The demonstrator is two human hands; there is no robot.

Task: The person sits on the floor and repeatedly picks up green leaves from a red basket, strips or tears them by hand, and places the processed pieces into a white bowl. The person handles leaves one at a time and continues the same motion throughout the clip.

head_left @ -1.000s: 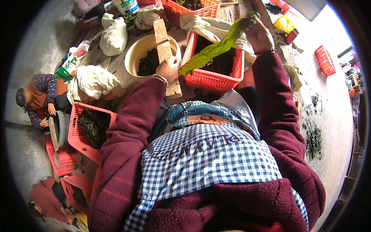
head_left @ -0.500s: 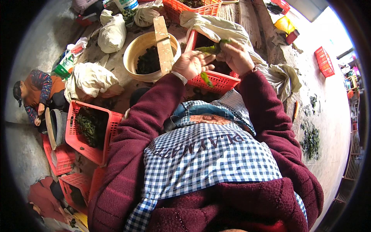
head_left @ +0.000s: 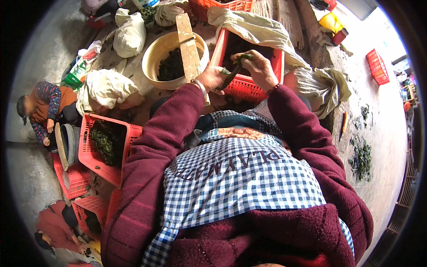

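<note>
A strip of dark green seaweed (head_left: 232, 76) runs between my hands, above the near edge of a red plastic crate (head_left: 249, 86). My left hand (head_left: 211, 79) is closed on its lower part, beside a wooden plank. My right hand (head_left: 260, 69) pinches the upper end over the crate, with thumb and fingers together. More dark leafy stuff lies inside the crate, mostly in shadow. Just left of my left hand stands a cream round tub (head_left: 151, 58) with dark green pieces in it. The wooden plank (head_left: 189, 46) rests across that tub.
Pale cloth (head_left: 249, 26) drapes over the crate's far side. White sacks (head_left: 130, 35) stand on the left. Another red crate (head_left: 104, 167) there holds green strands. Two people (head_left: 53, 111) sit working at the far left. Loose green strands (head_left: 361, 159) lie on the floor at right.
My left hand has turned from open palm to closed on the seaweed. My right hand has drawn down and slightly left. The strip now slants between both hands.
</note>
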